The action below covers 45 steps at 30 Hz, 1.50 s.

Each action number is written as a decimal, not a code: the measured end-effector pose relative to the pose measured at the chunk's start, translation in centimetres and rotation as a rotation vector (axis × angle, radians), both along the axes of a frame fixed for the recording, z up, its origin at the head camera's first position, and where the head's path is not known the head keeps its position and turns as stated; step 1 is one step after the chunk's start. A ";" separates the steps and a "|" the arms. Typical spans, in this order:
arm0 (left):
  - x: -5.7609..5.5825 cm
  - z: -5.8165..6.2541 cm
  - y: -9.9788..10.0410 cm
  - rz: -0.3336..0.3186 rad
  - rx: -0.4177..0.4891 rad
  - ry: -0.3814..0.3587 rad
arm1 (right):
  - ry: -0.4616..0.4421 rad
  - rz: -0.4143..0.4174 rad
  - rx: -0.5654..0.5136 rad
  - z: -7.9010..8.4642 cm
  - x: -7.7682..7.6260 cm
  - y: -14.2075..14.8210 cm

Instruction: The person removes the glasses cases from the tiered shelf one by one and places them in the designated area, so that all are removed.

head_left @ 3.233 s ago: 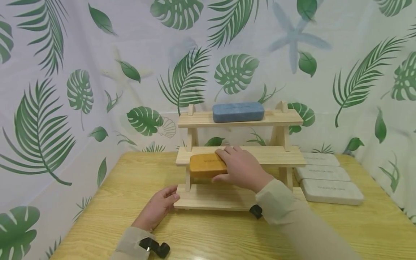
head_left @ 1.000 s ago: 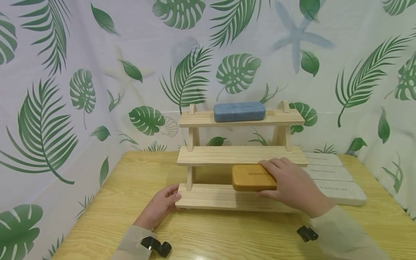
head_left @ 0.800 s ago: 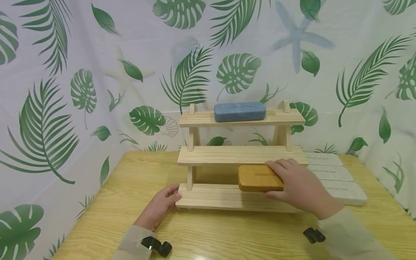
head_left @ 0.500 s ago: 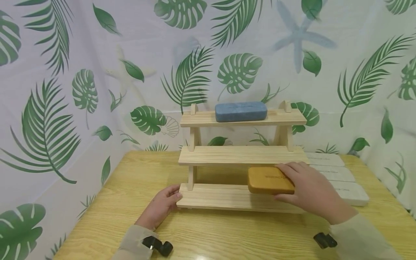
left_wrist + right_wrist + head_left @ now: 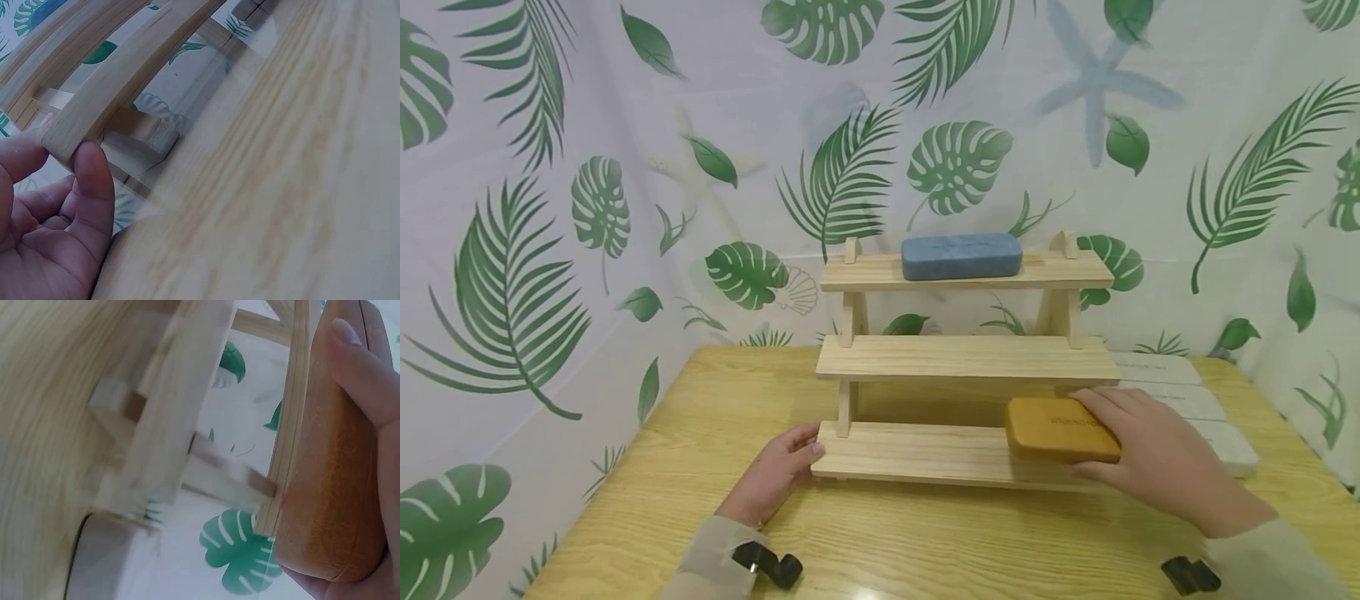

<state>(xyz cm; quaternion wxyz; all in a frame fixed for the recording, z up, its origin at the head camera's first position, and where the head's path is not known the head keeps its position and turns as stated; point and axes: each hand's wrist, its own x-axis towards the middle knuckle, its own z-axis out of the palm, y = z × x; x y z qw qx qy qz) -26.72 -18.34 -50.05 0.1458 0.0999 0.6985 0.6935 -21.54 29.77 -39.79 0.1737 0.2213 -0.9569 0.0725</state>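
Note:
My right hand (image 5: pixel 1161 454) grips the right end of an orange-yellow glasses case (image 5: pixel 1056 429), fingers over the top and thumb along the front. The case hangs before the right part of the lowest board of a three-tier wooden stand (image 5: pixel 955 354). In the right wrist view the orange case (image 5: pixel 337 487) lies against my palm, a seam along its side. My left hand (image 5: pixel 775 473) holds the left end of the lowest board; in the left wrist view thumb and fingers pinch that board (image 5: pixel 106 81). A blue glasses case (image 5: pixel 962 256) rests on the top tier.
Several whitish cases (image 5: pixel 1172 402) lie in a row on the wooden table (image 5: pixel 880 542), right of the stand, partly behind my right hand. A leaf-patterned cloth (image 5: pixel 715 100) hangs behind and along both sides.
My right hand has taken the orange case off the middle tier, then moved it right and down toward the front of the lowest tier. My left hand has kept its grip on the stand.

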 end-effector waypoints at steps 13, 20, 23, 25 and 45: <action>0.0 0.0 -0.1 0.001 0.009 -0.004 | -0.020 -0.076 -0.002 -1.7 1.4 4.4; 0.0 0.0 -0.2 -0.003 0.010 0.004 | -0.060 -0.150 -0.003 -3.1 2.2 7.4; 0.0 0.0 -0.3 -0.006 0.014 0.000 | -0.084 -0.164 0.005 -3.5 2.5 8.6; 0.0 0.0 -0.3 -0.010 0.012 0.001 | -0.095 -0.168 0.005 -3.7 2.6 9.4; -0.1 0.0 -0.2 -0.004 0.005 0.003 | -0.258 -0.210 0.053 -6.7 2.3 14.1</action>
